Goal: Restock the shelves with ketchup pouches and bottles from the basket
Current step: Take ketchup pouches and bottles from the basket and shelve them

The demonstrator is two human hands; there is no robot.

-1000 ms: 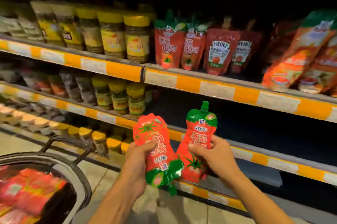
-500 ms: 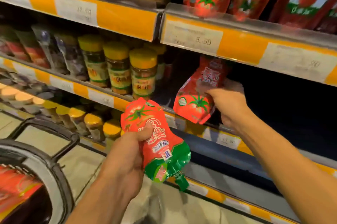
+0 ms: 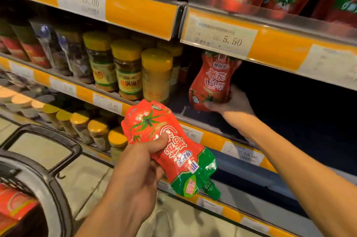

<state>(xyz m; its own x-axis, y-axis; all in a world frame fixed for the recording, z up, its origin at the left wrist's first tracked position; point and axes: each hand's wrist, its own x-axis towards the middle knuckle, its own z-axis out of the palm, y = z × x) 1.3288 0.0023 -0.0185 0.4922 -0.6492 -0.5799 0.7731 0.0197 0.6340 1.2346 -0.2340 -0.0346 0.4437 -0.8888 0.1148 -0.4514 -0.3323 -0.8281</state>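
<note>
We see a shiny, crinkly plastic ketchup pouch [image 3: 170, 148] in our left hand [image 3: 133, 177]; beside it, glossy yellow-capped jars [image 3: 127, 70].

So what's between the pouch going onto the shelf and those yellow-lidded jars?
In the head view, nothing: only a dark, bare strip of shelf separates the upright ketchup pouch that the right hand holds from the nearest yellow-lidded jar.

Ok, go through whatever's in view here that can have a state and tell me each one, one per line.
Left hand: grips a pouch.
Left pouch: upside down, cap on.
Right hand: grips a pouch at its base.
Right pouch: upright on the shelf, top hidden.
Yellow-lidded jars: upright, lids on.
Basket: holds red packs.
</note>
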